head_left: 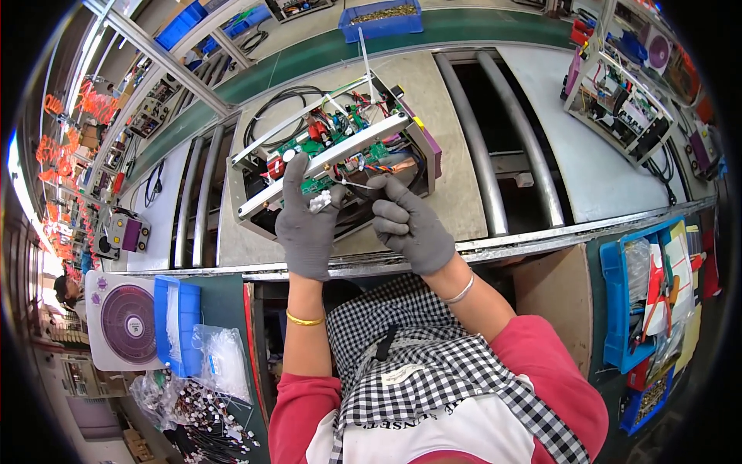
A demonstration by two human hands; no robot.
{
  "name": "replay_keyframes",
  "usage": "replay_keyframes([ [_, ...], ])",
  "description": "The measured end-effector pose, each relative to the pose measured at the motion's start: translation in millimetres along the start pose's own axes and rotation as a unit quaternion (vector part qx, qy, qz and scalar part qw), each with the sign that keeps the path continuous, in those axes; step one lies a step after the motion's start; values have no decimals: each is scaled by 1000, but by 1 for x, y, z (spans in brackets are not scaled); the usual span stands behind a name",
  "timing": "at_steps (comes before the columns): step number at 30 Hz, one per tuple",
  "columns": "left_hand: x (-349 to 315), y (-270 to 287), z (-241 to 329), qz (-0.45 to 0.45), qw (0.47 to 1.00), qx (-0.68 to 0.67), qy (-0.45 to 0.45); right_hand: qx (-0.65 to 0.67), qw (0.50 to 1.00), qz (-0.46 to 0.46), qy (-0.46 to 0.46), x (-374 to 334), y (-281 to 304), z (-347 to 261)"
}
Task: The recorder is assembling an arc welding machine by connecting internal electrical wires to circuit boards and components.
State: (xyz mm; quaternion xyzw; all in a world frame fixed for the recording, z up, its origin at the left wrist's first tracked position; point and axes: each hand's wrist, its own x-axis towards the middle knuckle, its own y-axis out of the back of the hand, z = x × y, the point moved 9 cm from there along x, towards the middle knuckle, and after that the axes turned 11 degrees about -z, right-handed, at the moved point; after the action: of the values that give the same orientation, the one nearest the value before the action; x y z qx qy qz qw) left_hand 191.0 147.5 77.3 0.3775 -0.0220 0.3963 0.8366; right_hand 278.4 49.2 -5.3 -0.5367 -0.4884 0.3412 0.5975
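An open metal-framed machine chassis (363, 131) lies before me, with green circuit boards (315, 185) and coloured wires inside. My left hand (307, 224), in a grey glove, is at its near side. The index finger stretches up along the frame bar, while the other fingers close on a small bunch of white pieces (319, 202), too small to name surely. My right hand (411, 224), also gloved, pinches the end of a thin white cable tie (357, 184) that runs toward the wiring between both hands. Its other end is hard to make out.
Metal rollers (525, 139) flank the board under the chassis. Another open chassis (618, 100) stands to the right. At lower left are a fan (127, 325), a blue bin (179, 329), a clear bag (222, 359) and loose cables; at right, a blue tool tray (618, 309).
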Motion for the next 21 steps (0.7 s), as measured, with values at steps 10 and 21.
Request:
replay_keyframes([
  [10,-1,-4,16,88,983,162,9,-2,998,-47,38,5,-9,-3],
  [21,4,0,23,5,990,137,-45,-50,999,9,3,-11,1,2],
])
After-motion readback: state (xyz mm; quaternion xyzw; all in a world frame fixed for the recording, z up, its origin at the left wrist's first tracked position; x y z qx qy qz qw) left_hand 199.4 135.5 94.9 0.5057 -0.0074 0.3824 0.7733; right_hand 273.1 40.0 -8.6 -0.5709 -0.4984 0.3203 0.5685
